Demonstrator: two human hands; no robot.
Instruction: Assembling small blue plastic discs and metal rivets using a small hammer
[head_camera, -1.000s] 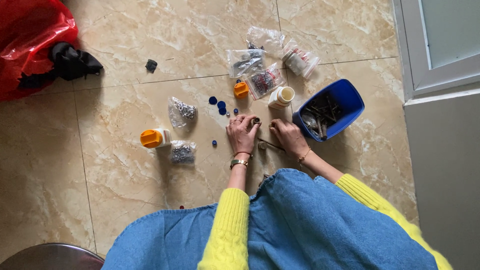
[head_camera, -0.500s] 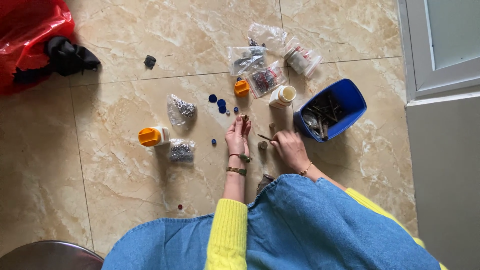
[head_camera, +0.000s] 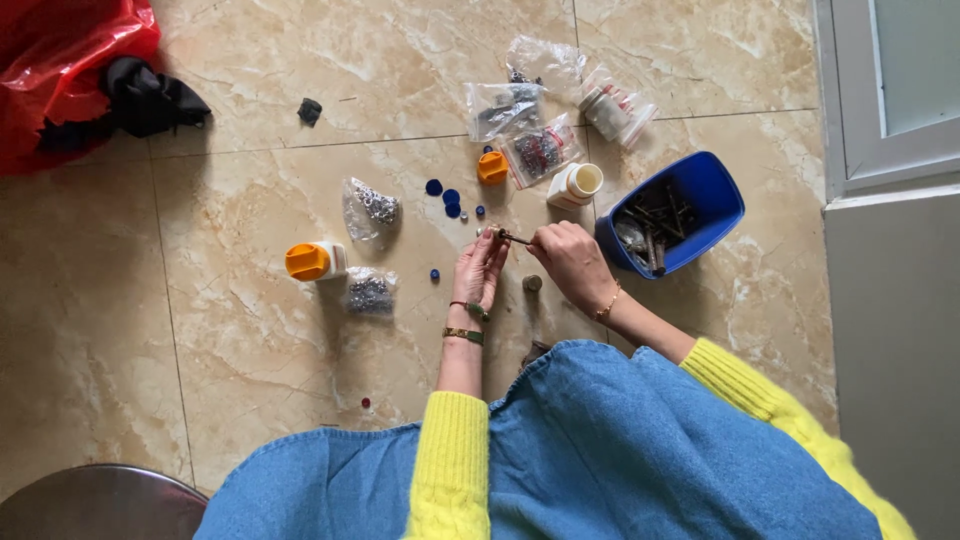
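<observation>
While pinching a thin dark screw (head_camera: 516, 238) above the tiled floor (head_camera: 250, 330), right hand (head_camera: 568, 262) close beside left hand (head_camera: 481, 268), left fingertips pressed on a small round piece at the screw's far end. Just right: blue tub (head_camera: 712, 192) of dark hardware. Beyond: clear bags (head_camera: 520, 110), open white bottle (head_camera: 575, 184). Left: orange-capped white bottle (head_camera: 314, 261), two small clear bags (head_camera: 371, 205), blue caps (head_camera: 444, 196). Far left corner: red plastic bag (head_camera: 60, 70).

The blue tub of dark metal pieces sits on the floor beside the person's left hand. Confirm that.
Not quite: in the head view the blue tub of dark metal pieces sits on the floor beside the right hand, not the left hand.
</observation>
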